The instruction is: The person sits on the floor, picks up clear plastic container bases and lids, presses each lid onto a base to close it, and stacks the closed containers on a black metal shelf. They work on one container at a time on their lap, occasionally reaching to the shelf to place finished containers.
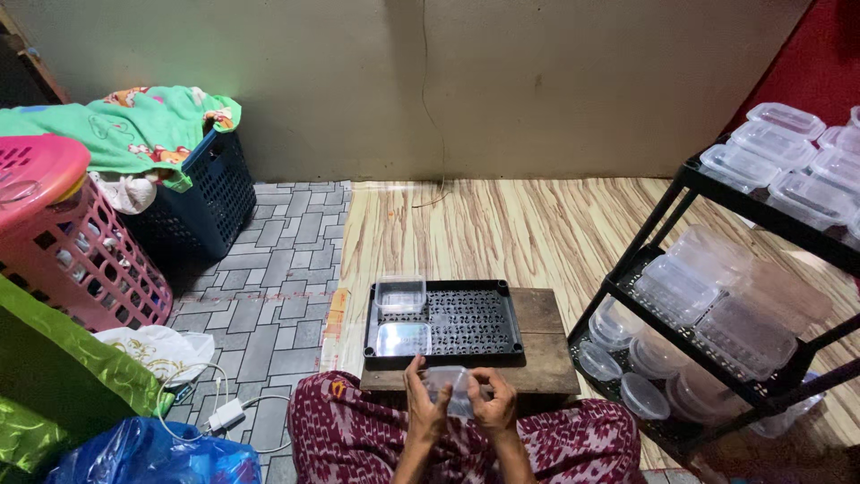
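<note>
Gripping a clear tub (pixel 451 384) at six o'clock of the tray (pixel 466 321), left hand (pixel 425 408) and right hand (pixel 493 408) are clamping their fingers on its sides; seating it beside the lid (pixel 403 339) likely calls for a level reach toward twelve.

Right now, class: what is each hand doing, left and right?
Left hand: closed on the small clear plastic container.
Right hand: closed on the same container.

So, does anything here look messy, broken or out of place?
Nothing looks spilled or broken. Both hands, left and right, hold a clear container over the lap. On the black tray an open tub and a lid lie square. A charger trails its cable loosely on the floor.
</note>
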Demonstrator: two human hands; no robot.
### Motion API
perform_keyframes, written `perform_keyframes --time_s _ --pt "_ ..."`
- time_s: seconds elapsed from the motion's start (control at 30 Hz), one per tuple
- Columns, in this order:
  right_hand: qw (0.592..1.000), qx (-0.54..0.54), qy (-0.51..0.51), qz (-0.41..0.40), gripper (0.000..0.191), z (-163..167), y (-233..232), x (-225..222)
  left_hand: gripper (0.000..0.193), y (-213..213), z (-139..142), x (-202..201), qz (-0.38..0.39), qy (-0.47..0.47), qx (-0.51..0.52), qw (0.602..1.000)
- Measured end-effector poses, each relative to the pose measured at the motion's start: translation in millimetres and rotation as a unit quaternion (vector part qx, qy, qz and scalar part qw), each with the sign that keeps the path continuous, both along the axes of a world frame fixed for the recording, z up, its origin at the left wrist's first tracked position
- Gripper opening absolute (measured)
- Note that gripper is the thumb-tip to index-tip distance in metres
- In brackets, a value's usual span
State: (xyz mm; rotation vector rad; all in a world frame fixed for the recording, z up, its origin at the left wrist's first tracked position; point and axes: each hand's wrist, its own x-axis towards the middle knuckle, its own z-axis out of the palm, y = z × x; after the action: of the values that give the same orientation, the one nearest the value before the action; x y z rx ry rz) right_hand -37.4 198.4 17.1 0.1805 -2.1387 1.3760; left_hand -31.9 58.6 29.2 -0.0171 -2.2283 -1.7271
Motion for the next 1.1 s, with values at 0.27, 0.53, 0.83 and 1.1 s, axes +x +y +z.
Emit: perform_keyframes --time_s 0.27,0.53,0.83,1.1 --pt "0.998 0.024 0.045 -0.025 0.014 -1 -10 -3 0.111 7 -6 -1 0.028 0.095 -0.020 0.995" --pt "0.999 0.024 0.010 -0.024 0.022 8 -11 -2 0.103 6 2 -3 -0.084 -0.067 0.174 0.979" --pt "1.000 0.019 0.002 -0.010 0.019 18 -13 -16 0.082 5 4 -8 -0.056 -0.010 0.060 0.997" --pt "1.000 0.006 -0.007 0.008 0.024 21 -29 -17 0.083 -6 7 -12 -0.036 0.038 0.063 0.997"
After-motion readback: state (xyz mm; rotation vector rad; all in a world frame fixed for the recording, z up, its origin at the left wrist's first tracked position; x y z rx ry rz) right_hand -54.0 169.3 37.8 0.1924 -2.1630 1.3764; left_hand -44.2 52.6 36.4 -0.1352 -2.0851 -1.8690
